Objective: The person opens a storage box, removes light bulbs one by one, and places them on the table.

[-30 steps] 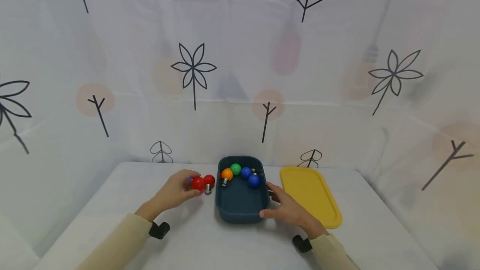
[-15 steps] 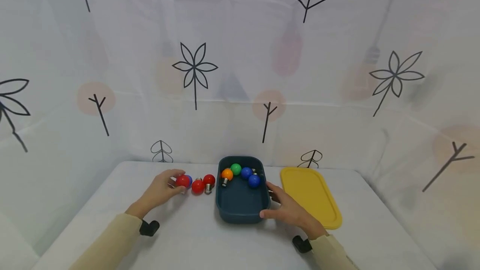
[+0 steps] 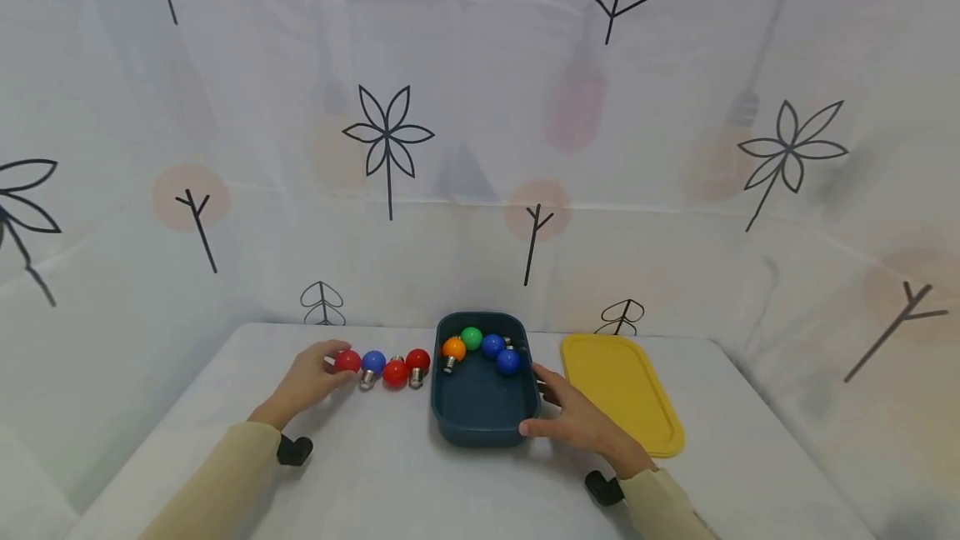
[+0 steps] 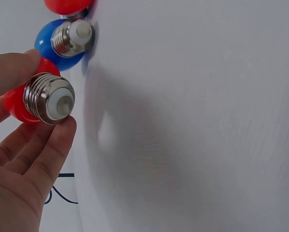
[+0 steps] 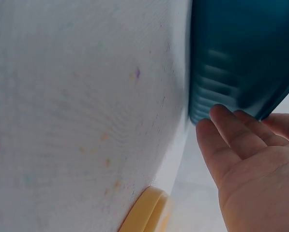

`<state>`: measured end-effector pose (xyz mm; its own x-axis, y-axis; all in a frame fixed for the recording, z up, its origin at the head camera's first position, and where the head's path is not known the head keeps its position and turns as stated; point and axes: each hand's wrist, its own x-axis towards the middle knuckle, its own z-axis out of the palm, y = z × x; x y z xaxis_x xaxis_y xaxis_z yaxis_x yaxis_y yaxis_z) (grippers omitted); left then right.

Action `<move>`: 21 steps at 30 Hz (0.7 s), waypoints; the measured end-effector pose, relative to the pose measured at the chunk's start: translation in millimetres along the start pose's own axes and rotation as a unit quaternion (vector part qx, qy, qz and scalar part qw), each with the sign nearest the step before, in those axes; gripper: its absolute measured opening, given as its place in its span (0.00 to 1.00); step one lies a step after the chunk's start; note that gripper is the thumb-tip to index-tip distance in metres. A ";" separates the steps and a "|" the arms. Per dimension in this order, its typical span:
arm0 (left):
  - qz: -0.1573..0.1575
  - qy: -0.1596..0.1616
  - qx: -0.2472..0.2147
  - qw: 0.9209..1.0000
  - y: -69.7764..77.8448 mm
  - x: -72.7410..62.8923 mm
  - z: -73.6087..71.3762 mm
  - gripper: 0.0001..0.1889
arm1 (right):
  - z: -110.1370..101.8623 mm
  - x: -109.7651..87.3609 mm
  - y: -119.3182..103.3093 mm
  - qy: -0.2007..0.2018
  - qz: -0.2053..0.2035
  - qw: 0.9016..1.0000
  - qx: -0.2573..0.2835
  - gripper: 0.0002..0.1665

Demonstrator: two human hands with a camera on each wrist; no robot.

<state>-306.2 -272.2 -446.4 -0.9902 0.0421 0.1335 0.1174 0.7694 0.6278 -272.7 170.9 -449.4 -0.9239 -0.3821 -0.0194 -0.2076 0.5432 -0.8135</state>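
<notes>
The left grip (image 3: 306, 377) pinches a red bulb (image 3: 347, 361) beside a blue bulb (image 3: 373, 362); the right grip (image 3: 577, 419), spread, apparently touches the bin (image 3: 485, 435).

Bulbs (image 3: 347, 361) are red, blue, orange and green; bin (image 3: 481, 397) dark teal; lid (image 3: 626, 383) yellow; backdrop (image 3: 480, 65) flower-patterned.

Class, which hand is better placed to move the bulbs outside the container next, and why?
Probably the left hand: it holds the end red bulb, with the blue bulb close beside it. The right hand is at the opposite side of the container.
</notes>
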 end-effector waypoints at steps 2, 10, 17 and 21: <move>-0.004 0.001 0.004 1.000 -2.5 2.3 0.8 0.29 | -0.2 -0.2 -0.1 0.000 0.001 1.000 0.002 0.60; -0.020 -0.005 0.002 1.000 -6.0 7.3 1.5 0.27 | -0.5 0.0 -0.2 -0.002 -0.004 1.000 0.004 0.59; -0.016 -0.005 0.004 1.000 -7.6 9.4 4.1 0.27 | -0.4 0.1 -0.5 -0.002 -0.002 1.000 0.001 0.59; -0.016 -0.004 0.005 1.000 -8.7 9.4 5.4 0.28 | -0.5 -0.4 -0.4 -0.002 0.001 1.000 0.001 0.59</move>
<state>-316.9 -275.0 -454.8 -0.9939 0.0225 0.1075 0.0851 0.7766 0.6242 -272.4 171.2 -448.8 -0.9230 -0.3842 -0.0224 -0.2058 0.5417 -0.8150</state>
